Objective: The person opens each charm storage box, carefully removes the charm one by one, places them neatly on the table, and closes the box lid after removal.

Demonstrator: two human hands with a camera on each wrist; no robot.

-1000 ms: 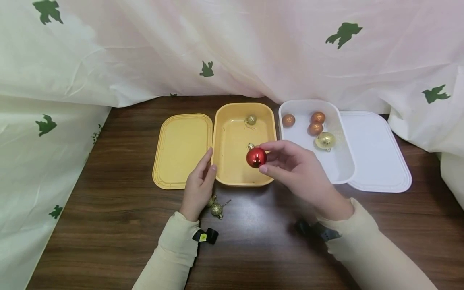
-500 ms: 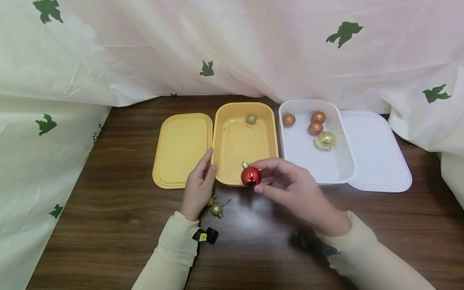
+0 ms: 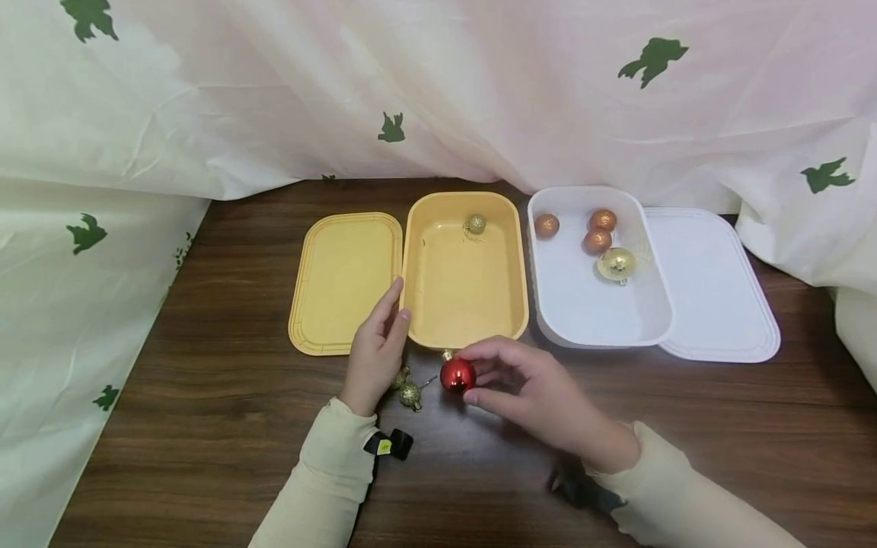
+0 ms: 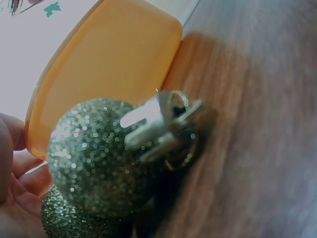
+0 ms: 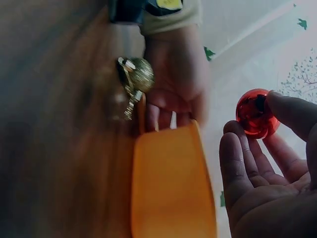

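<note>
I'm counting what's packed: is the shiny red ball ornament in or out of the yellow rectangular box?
Out: the right hand holds the shiny red ball ornament on the near side of the yellow rectangular box.

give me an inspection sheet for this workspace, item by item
Surface: dark wood-grain table.
Job's things: yellow box holding one small glitter ball; white box holding three orange balls and one larger gold ball; yellow lid and white lid off; loose gold glitter balls on the table.
Clutter: nothing seen.
Left hand: touches the yellow box's left side.
Right hand: holds the red ball above the table.
Cables: none plain; a dark strip by the left sleeve could be shadow or cord.
Surroundings: pale cloth with green bird shapes behind the table.
</note>
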